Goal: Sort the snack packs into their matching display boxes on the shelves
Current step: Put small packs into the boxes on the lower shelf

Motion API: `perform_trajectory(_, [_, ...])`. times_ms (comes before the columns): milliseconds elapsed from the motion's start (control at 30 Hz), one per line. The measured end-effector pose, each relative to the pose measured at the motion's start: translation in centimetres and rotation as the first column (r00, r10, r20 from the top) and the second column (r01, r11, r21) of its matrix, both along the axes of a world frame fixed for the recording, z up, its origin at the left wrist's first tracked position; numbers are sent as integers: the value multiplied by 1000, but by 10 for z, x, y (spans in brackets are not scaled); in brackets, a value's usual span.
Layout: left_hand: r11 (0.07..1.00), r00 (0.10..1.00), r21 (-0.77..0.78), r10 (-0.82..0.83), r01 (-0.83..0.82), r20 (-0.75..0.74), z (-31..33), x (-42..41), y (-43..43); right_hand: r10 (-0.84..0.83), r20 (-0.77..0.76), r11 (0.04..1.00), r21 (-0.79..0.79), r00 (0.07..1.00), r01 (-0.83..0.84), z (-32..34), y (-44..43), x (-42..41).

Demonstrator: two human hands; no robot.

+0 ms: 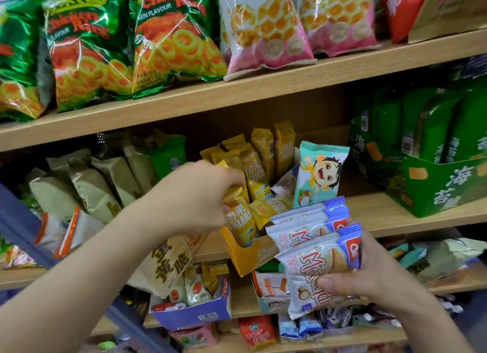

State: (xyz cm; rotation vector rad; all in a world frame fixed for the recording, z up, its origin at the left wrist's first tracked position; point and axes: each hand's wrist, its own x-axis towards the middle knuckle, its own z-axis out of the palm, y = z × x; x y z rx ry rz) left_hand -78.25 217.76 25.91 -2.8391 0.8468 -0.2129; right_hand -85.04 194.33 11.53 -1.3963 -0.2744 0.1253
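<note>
Nearest the lens, the right hand [374, 281] grips a fanned stack of blue-and-white wafer packs [316, 250] — clearly not yet shelved. Further in, the left hand [200, 197] is closed around a yellow snack pack [238, 210] at the orange display box [253, 252], which sits tilted on the middle shelf [382, 215]. That box already holds many yellow packs, yet a teal cartoon pack [317, 173] stands among them, so I judge sorting about midway. Wooden shelves are crowded: green ring-snack bags [87, 44] above, a green seaweed box [427, 178] to the right, mixed boxes below.
</note>
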Motion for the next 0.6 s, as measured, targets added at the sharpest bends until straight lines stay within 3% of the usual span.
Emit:
perform_trajectory(100, [995,996,91,23,-31,85,-5,4,-6,11,-6,1000,-12,1000,-11,0,0,-2])
perform_trajectory(233, [990,998,129,56,-56,0,13,8,-1,-6,-11,1000,-5,1000,6,4,-6,-9])
perform_trajectory(367, [977,966,100,-202,188,162,10,1,-19,-62,-29,998,-1,998,62,1,-16,-13])
perform_trajectory(433, [919,945,314,-294,239,141,-5,3,-40,-87,-31,996,-4,996,86,0,-19,-13])
perform_trajectory(500, [829,961,533,-259,170,98,-19,9,-58,-90,-36,996,-3,995,90,0,-21,-15])
perform_trajectory(600, [766,960,622,-269,161,82,-27,16,-72,-81,-55,996,19,995,82,-1,-22,-19])
